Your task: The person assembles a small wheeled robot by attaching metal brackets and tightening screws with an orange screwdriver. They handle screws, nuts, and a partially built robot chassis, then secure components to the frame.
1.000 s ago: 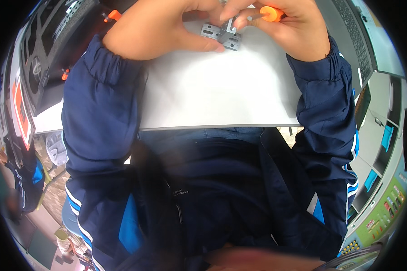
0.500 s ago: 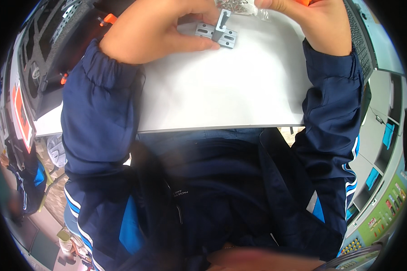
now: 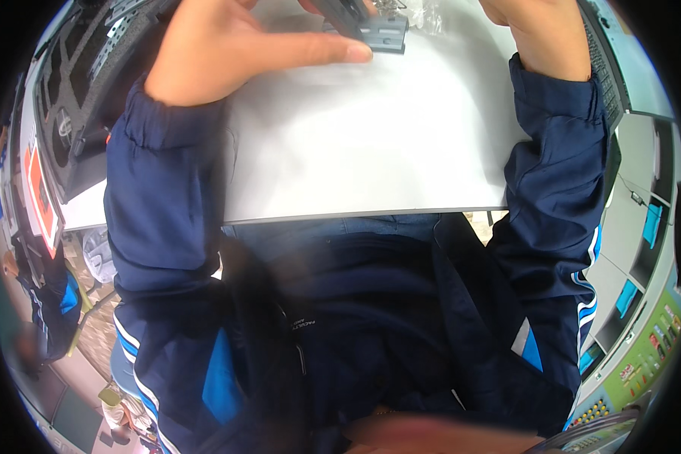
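Observation:
A grey slotted metal bracket [image 3: 388, 35] with a darker upright arm is at the top middle, just over the white table. My left hand [image 3: 234, 57] is closed around it, thumb stretched along the near side and other fingers partly cut off by the upper edge. Just beyond the bracket lies a clear plastic bag [image 3: 429, 17] with small metal parts beside or in it. My right hand [image 3: 541, 34] is at the upper right, apart from the bag. Its fingers curl out of the picture, so what they hold, if anything, is hidden.
The white tabletop [image 3: 371, 136] ends at an edge close to my body. An open black case with foam [image 3: 76, 113] stands at the left. A keyboard [image 3: 601, 64] lies at the right, with shelves [image 3: 651, 174] beyond. Another person [image 3: 49, 295] is at the far left.
My left hand has risen slightly and the bracket has turned, its upright arm now leaning left. My right hand has moved up and away from the plastic bag.

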Demonstrator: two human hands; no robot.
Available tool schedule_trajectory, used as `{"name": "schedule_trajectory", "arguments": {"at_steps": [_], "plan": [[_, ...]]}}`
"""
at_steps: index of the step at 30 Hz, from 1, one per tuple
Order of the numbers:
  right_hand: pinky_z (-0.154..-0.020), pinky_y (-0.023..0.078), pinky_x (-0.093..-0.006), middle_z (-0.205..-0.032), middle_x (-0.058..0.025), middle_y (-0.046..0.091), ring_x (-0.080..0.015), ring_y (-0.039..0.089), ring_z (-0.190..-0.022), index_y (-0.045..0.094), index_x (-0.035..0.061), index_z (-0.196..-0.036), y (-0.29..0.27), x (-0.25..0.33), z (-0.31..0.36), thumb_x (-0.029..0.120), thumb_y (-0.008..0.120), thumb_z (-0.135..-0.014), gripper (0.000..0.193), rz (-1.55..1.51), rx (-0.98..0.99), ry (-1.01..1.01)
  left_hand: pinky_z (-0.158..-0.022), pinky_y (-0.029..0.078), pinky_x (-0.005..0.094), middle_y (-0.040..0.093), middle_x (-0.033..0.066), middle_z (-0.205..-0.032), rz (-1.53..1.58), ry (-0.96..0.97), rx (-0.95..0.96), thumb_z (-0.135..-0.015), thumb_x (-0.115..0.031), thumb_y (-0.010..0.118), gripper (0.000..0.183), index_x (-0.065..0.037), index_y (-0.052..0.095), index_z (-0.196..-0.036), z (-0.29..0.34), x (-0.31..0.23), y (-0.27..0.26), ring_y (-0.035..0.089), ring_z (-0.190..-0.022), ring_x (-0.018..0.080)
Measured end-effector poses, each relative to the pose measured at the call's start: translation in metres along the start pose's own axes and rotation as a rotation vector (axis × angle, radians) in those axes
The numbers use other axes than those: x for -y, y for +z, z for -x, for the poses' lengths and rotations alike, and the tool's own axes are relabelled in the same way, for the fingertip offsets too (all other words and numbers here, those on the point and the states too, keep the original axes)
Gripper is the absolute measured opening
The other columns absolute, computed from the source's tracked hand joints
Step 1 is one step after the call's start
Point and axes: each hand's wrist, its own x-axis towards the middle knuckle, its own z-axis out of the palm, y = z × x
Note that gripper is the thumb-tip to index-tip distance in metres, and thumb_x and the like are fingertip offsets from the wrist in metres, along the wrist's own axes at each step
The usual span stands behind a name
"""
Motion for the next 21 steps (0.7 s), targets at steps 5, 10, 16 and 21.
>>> {"name": "schedule_trajectory", "arguments": {"at_steps": [5, 10, 16, 21], "plan": [[-0.061, 0.042, -0.0189, -0.08, -0.002, 0.066, -0.0057, 0.057, -0.069, 0.067, 0.0011, -0.09, -0.001, -0.004, 0.003, 0.012, 0.077, -0.08, 0.018, 0.13, 0.207, -0.044, -0.075, 0.048, 0.0265, 0.065, 0.0072, -0.091, 0.485, -0.171, -0.232, -0.06, -0.014, 0.087, 0.049, 0.003, 0.064, -0.1, 0.015, -0.006, -0.015, 0.06, -0.085, 0.0143], [-0.079, 0.046, -0.0242, -0.084, -0.0024, 0.067, -0.0109, 0.059, -0.082, 0.069, 0.0019, -0.091, 0.011, 0.0, 0.006, 0.009, 0.076, -0.08, 0.015, 0.128, 0.345, 0.009, -0.093, 0.036, 0.0323, 0.051, 0.0013, -0.099, 0.893, 0.009, -0.219, -0.079, -0.047, 0.076, 0.047, -0.009, 0.062, -0.105, 0.01, -0.001, -0.03, 0.043, -0.1, 0.0162], [-0.07, 0.044, -0.0208, -0.081, 0.0003, 0.064, -0.0069, 0.056, -0.074, 0.067, 0.0032, -0.101, 0.013, 0.005, 0.007, 0.02, 0.075, -0.083, 0.026, 0.058, 0.22, 0.134, -0.095, 0.04, 0.0316, 0.053, -0.0002, -0.1, 1.2, -0.071, -0.436, -0.084, -0.045, 0.072, 0.04, -0.012, 0.059, -0.103, 0.016, -0.028, -0.017, 0.046, -0.099, 0.0151], [-0.069, 0.039, -0.0192, -0.084, 0.0019, 0.055, -0.0067, 0.049, -0.074, 0.063, 0.0045, -0.118, 0.011, 0.028, 0.006, 0.015, 0.06, -0.095, 0.026, -0.204, 0.117, 0.304, -0.097, 0.04, 0.0309, 0.053, 0.0014, -0.103, 1.304, -0.096, -0.523, -0.09, -0.045, 0.064, 0.039, -0.01, 0.058, -0.107, 0.031, -0.049, 0.01, 0.046, -0.1, 0.0147]]}}
